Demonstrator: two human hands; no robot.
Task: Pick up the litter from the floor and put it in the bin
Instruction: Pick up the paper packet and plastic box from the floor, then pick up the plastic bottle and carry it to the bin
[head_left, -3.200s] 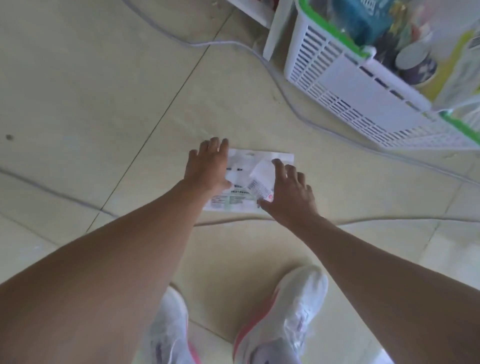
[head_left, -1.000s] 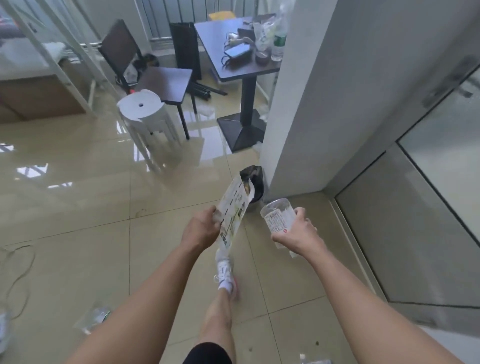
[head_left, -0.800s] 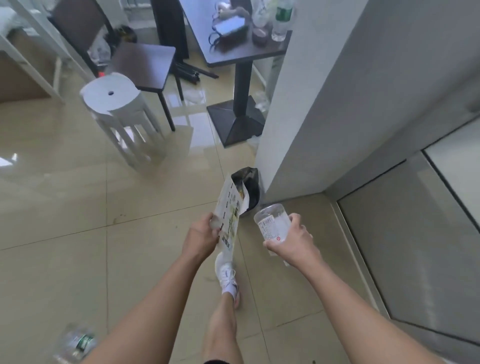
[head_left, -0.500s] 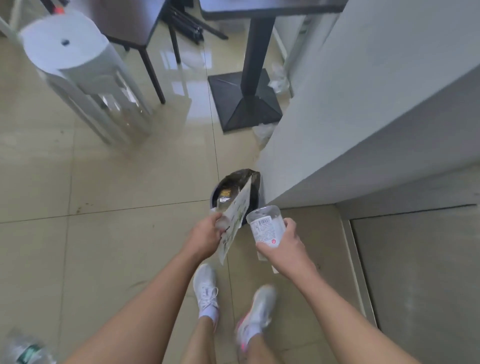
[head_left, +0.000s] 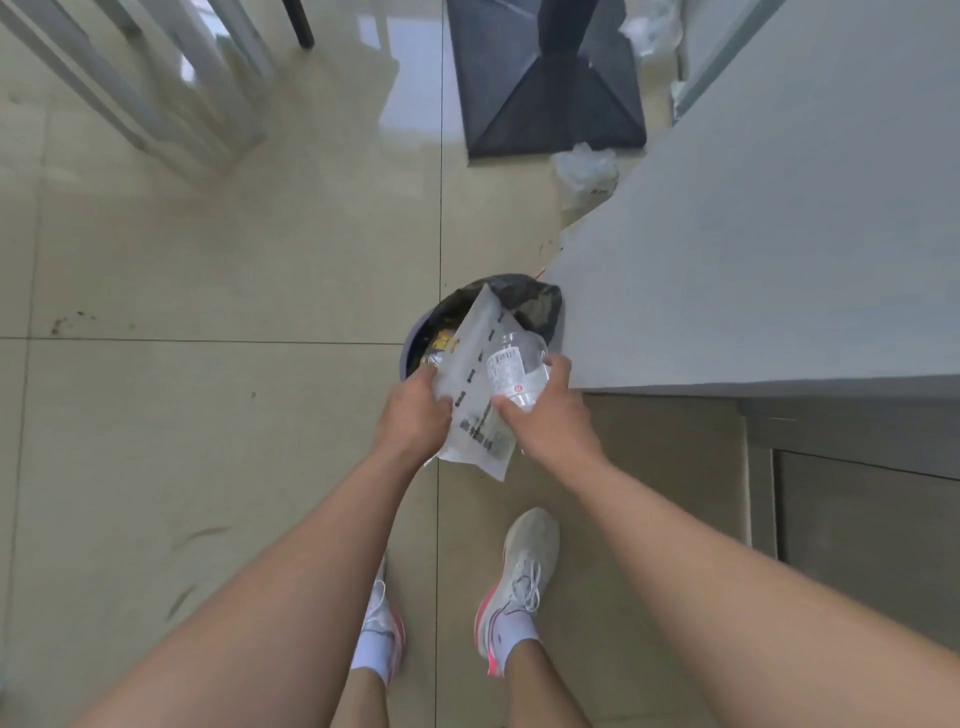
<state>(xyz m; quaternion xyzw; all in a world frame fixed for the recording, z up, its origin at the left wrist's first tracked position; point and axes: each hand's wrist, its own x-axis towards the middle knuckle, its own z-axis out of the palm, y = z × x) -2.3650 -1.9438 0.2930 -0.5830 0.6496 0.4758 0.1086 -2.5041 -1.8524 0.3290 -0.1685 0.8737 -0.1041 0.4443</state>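
Two pieces of litter sit in our hands above the bin. Starting at the far left, white stool legs (head_left: 156, 88) slant across the glossy tile floor (head_left: 208, 415), which carries a few dark scuffs.

Moving toward the middle, our left hand (head_left: 415, 415) is closed around the lower left edge of a flat white packet (head_left: 470, 395). The packet stands tilted, its upper corner leaning over the bin's mouth and its lower corner hanging down between our wrists. Dark print runs along its face, too blurred for us to read.

Behind the packet is the bin (head_left: 415, 338), a round tub lined with a black bag (head_left: 535, 306); some yellow and dark scraps show inside it. The bin stands on the floor against the corner of a grey wall (head_left: 753, 234).

Just right of the packet, our right hand (head_left: 550, 415) grips a clear plastic bottle (head_left: 519, 369) with a white label, thumb on the near side and fingers wrapped over the far side. The bottle touches the packet's face and is held over the bin's near rim.

Up above, a dark table base (head_left: 550, 93) rests on the tiles, with a crumpled clear bag (head_left: 587, 171) lying just in front of it beside the wall.

Below our arms, our two white shoes (head_left: 519, 577) with pink soles are planted on the floor close to the bin. At the far right, a grey door panel (head_left: 857, 519) meets the wall.
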